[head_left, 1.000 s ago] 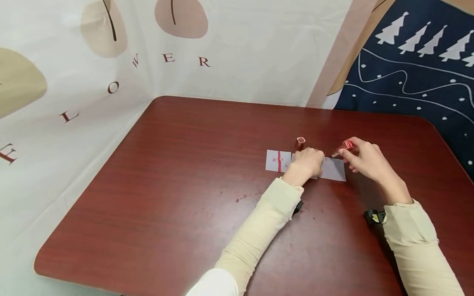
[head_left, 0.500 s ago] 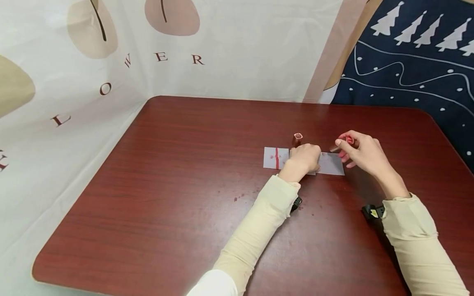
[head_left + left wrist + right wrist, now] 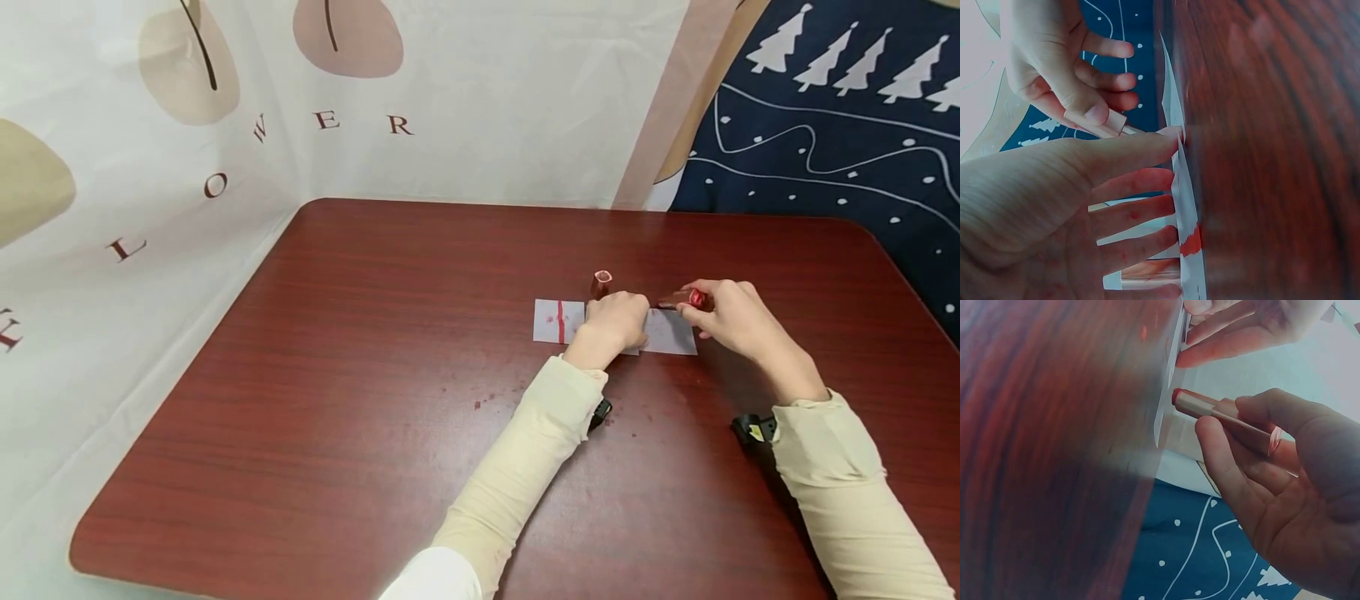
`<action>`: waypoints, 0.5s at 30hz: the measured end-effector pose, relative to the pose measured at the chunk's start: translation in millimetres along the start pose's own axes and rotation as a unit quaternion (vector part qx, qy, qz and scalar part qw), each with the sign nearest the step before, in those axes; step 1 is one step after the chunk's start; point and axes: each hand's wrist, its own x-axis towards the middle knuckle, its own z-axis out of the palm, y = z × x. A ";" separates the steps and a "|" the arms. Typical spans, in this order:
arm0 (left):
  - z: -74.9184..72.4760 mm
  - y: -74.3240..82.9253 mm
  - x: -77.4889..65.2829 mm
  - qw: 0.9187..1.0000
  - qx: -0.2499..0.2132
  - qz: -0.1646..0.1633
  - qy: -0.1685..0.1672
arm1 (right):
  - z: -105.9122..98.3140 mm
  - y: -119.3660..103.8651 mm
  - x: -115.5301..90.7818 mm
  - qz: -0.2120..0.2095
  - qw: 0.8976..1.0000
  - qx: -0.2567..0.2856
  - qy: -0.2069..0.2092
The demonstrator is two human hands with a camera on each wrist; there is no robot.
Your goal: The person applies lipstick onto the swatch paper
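My left hand (image 3: 617, 321) presses with its fingertips on the white paper pieces laid in a row; in the left wrist view its fingers (image 3: 1135, 212) are straight and spread. My right hand (image 3: 735, 321) pinches a copper-coloured lipstick (image 3: 1235, 425) between thumb and fingers. The lipstick's red tip (image 3: 1176, 395) points at the paper and stands close to the far edge of the right-hand piece (image 3: 671, 335). A red stripe (image 3: 560, 322) runs down the left-hand piece (image 3: 543, 322). The middle piece is mostly hidden under my left hand.
A copper lipstick cap (image 3: 601, 285) stands upright just behind the paper. Small red smudges (image 3: 477, 405) mark the brown table (image 3: 337, 333) in front. Printed cloth (image 3: 487, 125) hangs behind the table's far edge, with a dark blue piece (image 3: 810, 183) at the right.
My right hand has turned and brought the lipstick's tip left, to the far edge of the right-hand paper. My left hand stays on the paper; the head view has shifted slightly.
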 end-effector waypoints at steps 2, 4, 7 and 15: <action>0.3 -0.3 -0.1 1.000 0.001 0.000 0.002 | 0.3 -0.2 0.1 -0.004 1.000 -0.005 -0.002; 0.3 -0.2 0.0 1.000 0.000 0.000 0.001 | 0.4 -0.6 0.2 -0.008 1.000 -0.011 -0.001; 0.4 -0.4 0.3 1.000 0.000 0.000 0.000 | 0.2 -1.4 -0.1 -0.011 1.000 -0.017 -0.002; 0.2 -0.5 0.4 1.000 0.001 -0.001 0.000 | 0.7 -3.6 -0.7 -0.016 1.000 -0.022 0.000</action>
